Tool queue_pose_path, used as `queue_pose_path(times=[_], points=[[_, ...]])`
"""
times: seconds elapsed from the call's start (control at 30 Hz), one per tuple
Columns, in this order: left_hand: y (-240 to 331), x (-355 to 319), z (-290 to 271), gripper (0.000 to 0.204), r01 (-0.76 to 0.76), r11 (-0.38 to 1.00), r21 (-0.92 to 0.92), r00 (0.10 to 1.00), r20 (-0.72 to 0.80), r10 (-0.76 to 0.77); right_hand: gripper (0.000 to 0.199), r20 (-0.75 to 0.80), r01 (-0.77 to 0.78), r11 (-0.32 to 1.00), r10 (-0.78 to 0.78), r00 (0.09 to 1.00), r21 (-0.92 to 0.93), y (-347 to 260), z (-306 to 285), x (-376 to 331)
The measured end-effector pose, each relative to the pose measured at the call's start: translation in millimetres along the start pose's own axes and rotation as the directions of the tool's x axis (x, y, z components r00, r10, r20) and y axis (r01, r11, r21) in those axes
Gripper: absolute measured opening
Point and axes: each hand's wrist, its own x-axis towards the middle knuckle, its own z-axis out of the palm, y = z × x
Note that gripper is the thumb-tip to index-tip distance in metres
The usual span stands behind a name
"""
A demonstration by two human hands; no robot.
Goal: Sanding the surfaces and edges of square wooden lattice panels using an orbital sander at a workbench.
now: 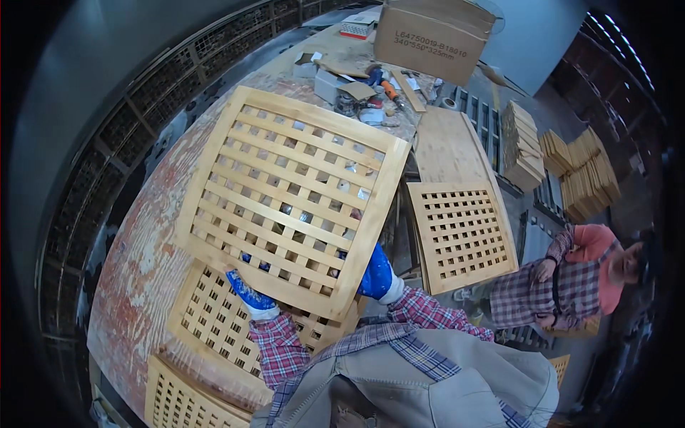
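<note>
While left hand point(252, 294) and right hand point(377, 274) clasped it, lattice panel point(274, 217) sat tilted above worktable point(135, 285)

Since everything was logged against the lattice panel: it was a light-wood frame with crossing slats, held up over the worktable, whose worn, patchy top showed along the panel's left side. Left hand, blue-coated glove with white cuff, was closed around the panel's near edge, bits of blue showing through the slats. Right hand, same glove type, gripped low on the panel's right edge; its fingers were partly behind the wood, so exact finger placement couldn't be told. Both sleeves point(280, 349) were red plaid.

Under the panel's near edge lay second panel point(207, 310), partly covered; nearer and further left of the held panel, third panel point(189, 401). Right of it, a pile of lattice panels point(465, 235) rested on plain board point(448, 146). Beyond its far edge: small open carton point(329, 87), orange tool point(390, 90), wood strip point(408, 91), assorted clutter, then large cardboard box point(427, 44) behind those. Further right of the panel, past the pile, were board stacks point(522, 146) and, nearer, a co-worker point(564, 282) in checked apron and pink top, one hand at the waist
</note>
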Motion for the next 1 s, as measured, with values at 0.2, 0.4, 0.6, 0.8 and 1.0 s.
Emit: queue_pose_path(times=[0.2, 0.4, 0.6, 0.8, 1.0], points=[[-12, 9, -3, 0.066, 0.025, 0.998, -0.063, 0.999, -0.023, -0.027, 0.061, 0.009, 0.06, 0.993, -0.059, 0.998, -0.1, -5, 18, 10], [3, 16, -6, 0.069, 0.189, 0.971, -0.147, 0.957, 0.25, -0.149, 0.048, -0.149, -0.185, 0.932, 0.144, 0.978, -0.312, 1, -18, 26], [2, 8, 42, 0.067, 0.106, 0.974, 0.202, 0.979, -0.19, -0.067, 0.046, -0.222, -0.295, 0.868, 0.221, 0.95, -0.399, -24, 42, 12], [-6, 2, 33, 0.059, -0.299, 0.753, 0.587, 0.953, 0.139, 0.27, 0.05, -0.197, -0.269, 0.89, 0.208, 0.958, -0.369, -21, 31, 11], [11, 0, 34, 0.06, -0.156, 0.896, 0.417, 0.988, 0.071, 0.139, 0.052, 0.204, 0.199, 0.585, -0.059, 0.977, -0.786, -12, 22, 0]])
